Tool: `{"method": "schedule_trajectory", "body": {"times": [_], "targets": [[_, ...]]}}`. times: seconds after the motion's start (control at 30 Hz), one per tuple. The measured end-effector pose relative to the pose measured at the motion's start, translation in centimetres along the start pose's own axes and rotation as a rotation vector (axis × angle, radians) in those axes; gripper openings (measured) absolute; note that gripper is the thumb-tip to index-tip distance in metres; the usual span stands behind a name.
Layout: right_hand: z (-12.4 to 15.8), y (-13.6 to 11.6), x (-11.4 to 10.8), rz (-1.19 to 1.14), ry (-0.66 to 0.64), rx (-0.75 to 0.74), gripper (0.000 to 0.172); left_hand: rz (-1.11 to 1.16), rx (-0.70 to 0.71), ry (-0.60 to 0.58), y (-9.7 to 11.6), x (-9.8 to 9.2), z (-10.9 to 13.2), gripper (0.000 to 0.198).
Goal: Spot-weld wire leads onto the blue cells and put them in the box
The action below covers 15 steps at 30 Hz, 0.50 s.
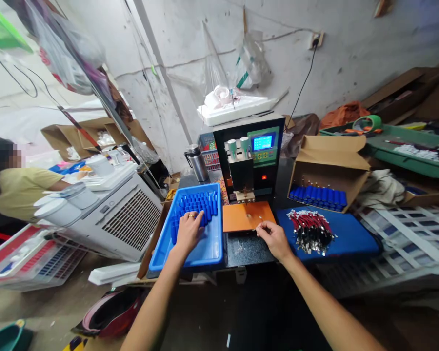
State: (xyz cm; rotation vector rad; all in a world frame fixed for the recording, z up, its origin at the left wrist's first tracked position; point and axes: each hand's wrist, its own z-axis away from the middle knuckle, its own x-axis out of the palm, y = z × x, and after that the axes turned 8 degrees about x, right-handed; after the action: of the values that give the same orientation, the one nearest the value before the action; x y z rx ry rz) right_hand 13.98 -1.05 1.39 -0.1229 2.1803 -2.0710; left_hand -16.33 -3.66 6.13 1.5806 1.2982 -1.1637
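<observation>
The left hand [190, 226] is resting left of centre in the frame on the blue cylinders [207, 201], which are sitting close together in rows in a blue tray [214, 251]; its fingers are partly spread, and I cannot tell whether that grip is having hold of a cylinder. The right hand [273, 237], just right of centre, is pinching with thumb and finger together, its narrow grip seemingly holding a small wire [261, 219] by the end, perhaps to keep the tip free, above the near right part of an orange block [237, 220]. The block is lying in front of a black machine [225, 161], probably as a level rest below its working tip. The tray is lying on the left of the worktop [237, 251] and a heap of red and black wires [312, 231] is lying on a blue mat [354, 241] at the right, apparently so that each hand is having its own supply close by. More cylinders are standing in an open cardboard box [331, 168], its walls probably keeping them upright. As for writing, the machine's blue screen [262, 142] is showing lines of characters too small for reading, and no brand or label is showing legibly.
</observation>
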Motion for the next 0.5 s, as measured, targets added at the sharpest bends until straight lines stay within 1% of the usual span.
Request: {"method": "schedule_trajectory", "body": {"times": [0.07, 0.17, 0.23, 0.3, 0.37, 0.4, 0.43, 0.5], "targets": [[0.1, 0.4, 0.1, 0.021, -0.005, 0.003, 0.030, -0.142, 0.011, -0.071, -1.0, 0.4, -0.5, 0.062], [0.3, 0.7, 0.2, 0.046, -0.004, -0.006, 0.031, -0.205, 0.036, -0.104, -1.2, 1.0, -0.6, 0.065], [0.2, 0.7, 0.3, 0.068, 0.003, -0.005, 0.032, -0.185, 0.060, -0.099, -1.1, 1.2, -0.6, 0.060], [-0.1, 0.5, 0.2, 0.093, 0.016, 0.005, 0.033, -0.133, 0.091, -0.115, -0.9, 1.3, -0.7, 0.046], [-0.3, 0.4, 0.1, 0.107, 0.023, 0.013, 0.034, -0.064, 0.093, -0.165, -0.6, 1.2, -0.6, 0.030], [-0.2, 0.3, -0.1, 0.113, 0.021, 0.016, 0.035, -0.026, 0.075, -0.196, -0.4, 1.0, -0.3, 0.024], [0.1, 0.4, -0.2, 0.121, 0.011, 0.015, 0.036, 0.012, 0.042, -0.220, 0.1, 0.8, 0.1, 0.022], [1.2, 0.7, -0.8, 0.174, -0.002, 0.015, 0.038, 0.095, -0.052, -0.237, 1.4, 0.2, 1.6, 0.024]]}}
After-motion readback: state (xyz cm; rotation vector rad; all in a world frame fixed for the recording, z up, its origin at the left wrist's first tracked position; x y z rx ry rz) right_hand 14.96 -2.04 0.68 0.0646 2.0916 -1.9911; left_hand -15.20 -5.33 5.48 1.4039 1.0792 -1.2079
